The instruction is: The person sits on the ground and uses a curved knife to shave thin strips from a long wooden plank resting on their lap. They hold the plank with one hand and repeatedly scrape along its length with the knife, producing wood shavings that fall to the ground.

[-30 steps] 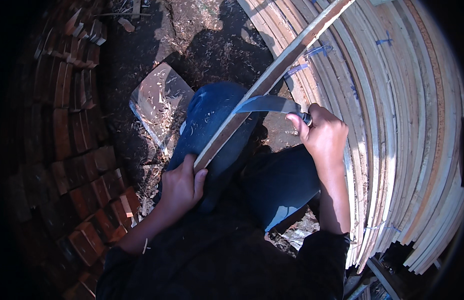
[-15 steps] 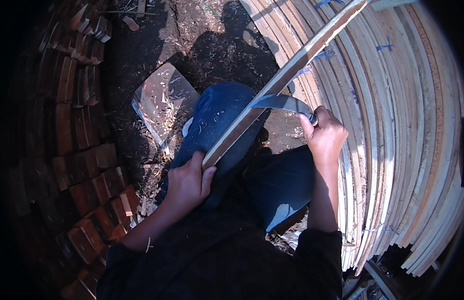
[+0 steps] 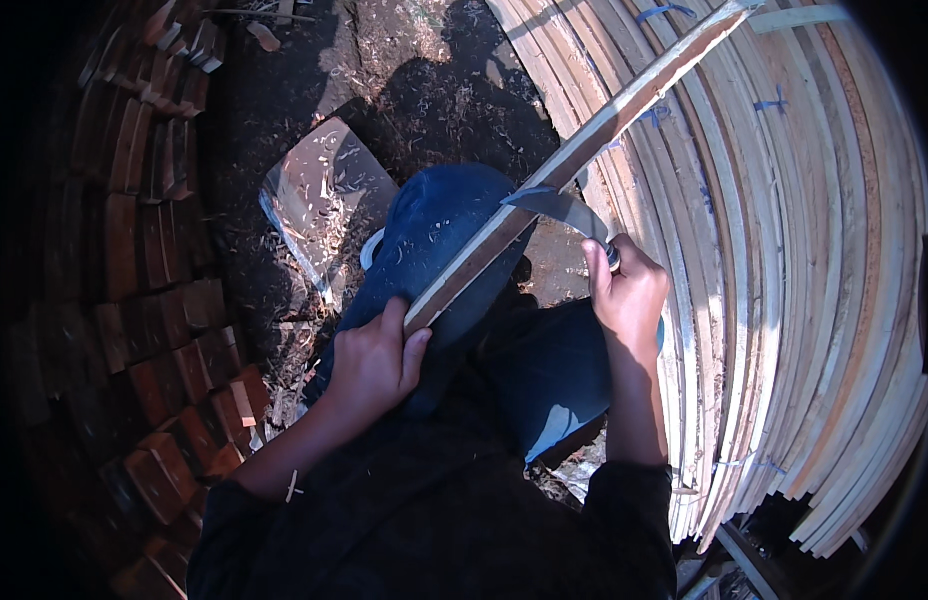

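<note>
A long, narrow wooden strip (image 3: 584,150), brown on one face and pale along its edges, slants across my raised knee toward the far right. My left hand (image 3: 372,352) is closed round its near end. In my right hand (image 3: 629,285) is a sickle (image 3: 569,211) with a curved metal blade, its handle mostly hidden by my fingers. The blade's tip end lies against the strip just above the knee, reaching across it from the right.
Bundles of long pale wooden strips (image 3: 754,300), tied with blue bands, fill the right side. Stacked reddish-brown wood blocks (image 3: 169,470) line the left. A flat board (image 3: 329,180) with shavings leans beyond my knee, and shavings litter the dark ground (image 3: 404,60).
My right hand and the sickle have come a little nearer and to the left. The strip's far end has swung slightly to the right. My left hand keeps its hold.
</note>
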`<action>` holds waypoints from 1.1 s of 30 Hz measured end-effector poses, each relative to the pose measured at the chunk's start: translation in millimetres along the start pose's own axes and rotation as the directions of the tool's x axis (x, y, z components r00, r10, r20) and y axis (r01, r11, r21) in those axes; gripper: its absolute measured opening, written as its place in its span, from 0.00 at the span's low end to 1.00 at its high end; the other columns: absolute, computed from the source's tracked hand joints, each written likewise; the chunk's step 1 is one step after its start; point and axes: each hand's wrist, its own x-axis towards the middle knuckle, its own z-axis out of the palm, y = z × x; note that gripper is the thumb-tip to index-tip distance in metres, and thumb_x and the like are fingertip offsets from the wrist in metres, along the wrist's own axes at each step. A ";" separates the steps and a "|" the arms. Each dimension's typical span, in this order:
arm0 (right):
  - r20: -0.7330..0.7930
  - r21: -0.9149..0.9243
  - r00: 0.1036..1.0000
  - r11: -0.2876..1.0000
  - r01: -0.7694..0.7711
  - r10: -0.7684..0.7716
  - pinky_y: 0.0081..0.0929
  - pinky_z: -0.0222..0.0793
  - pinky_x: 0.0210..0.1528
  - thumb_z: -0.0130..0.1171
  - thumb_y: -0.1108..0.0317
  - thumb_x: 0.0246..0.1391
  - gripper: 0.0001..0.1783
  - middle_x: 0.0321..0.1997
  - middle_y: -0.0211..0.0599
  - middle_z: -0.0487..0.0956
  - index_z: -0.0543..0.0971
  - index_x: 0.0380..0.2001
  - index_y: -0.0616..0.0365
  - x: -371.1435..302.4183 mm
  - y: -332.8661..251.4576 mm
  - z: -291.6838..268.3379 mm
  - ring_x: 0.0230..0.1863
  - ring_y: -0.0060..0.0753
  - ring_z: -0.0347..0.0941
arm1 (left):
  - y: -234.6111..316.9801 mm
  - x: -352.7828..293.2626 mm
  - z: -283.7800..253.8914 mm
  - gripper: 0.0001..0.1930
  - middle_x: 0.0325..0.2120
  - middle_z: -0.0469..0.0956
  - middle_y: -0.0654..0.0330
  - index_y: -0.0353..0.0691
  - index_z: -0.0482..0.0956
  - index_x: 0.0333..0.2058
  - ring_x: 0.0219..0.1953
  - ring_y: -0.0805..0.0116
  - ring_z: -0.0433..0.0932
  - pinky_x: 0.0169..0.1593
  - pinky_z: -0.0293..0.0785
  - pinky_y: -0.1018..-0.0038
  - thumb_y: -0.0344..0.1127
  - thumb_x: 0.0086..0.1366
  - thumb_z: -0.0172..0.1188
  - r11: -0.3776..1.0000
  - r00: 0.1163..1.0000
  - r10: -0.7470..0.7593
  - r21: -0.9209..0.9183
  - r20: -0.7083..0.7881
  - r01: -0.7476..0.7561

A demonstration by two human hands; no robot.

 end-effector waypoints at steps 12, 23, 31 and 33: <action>0.144 -0.001 0.975 0.985 0.172 -0.170 0.32 0.68 0.18 0.65 0.42 0.46 0.28 0.14 0.37 0.72 0.73 0.16 0.57 0.7 -29.5 -3.6 0.17 0.40 0.74 | 3.0 1.2 0.2 0.16 0.20 0.76 0.46 0.32 0.69 0.41 0.21 0.45 0.77 0.24 0.72 0.56 0.40 0.64 0.55 0.999 1.000 -0.003 0.034 0.015 0.003; 0.005 -0.159 0.944 0.932 0.326 -0.330 0.32 0.67 0.17 0.61 0.36 0.47 0.31 0.11 0.35 0.70 0.73 0.15 0.55 38.2 -0.6 -4.1 0.14 0.38 0.72 | 5.2 1.5 -0.7 0.14 0.21 0.76 0.46 0.33 0.69 0.40 0.22 0.44 0.77 0.25 0.72 0.56 0.39 0.64 0.55 1.000 1.000 -0.024 0.014 0.017 0.024; -0.042 -0.162 0.988 0.977 0.140 -0.148 0.36 0.67 0.19 0.61 0.36 0.47 0.32 0.12 0.39 0.71 0.76 0.19 0.58 52.7 20.1 -6.9 0.16 0.45 0.73 | 6.3 0.1 1.2 0.15 0.22 0.77 0.46 0.34 0.69 0.41 0.23 0.43 0.78 0.26 0.72 0.55 0.42 0.65 0.55 0.999 0.999 -0.034 -0.002 0.033 0.034; -0.096 -0.340 0.995 0.941 0.000 -0.035 0.37 0.69 0.20 0.61 0.35 0.47 0.32 0.11 0.41 0.73 0.78 0.20 0.59 74.9 56.2 -38.2 0.17 0.47 0.75 | 6.2 -1.7 -0.3 0.16 0.23 0.77 0.46 0.35 0.69 0.41 0.23 0.44 0.78 0.26 0.72 0.55 0.43 0.65 0.54 1.000 0.999 -0.026 0.012 0.027 0.025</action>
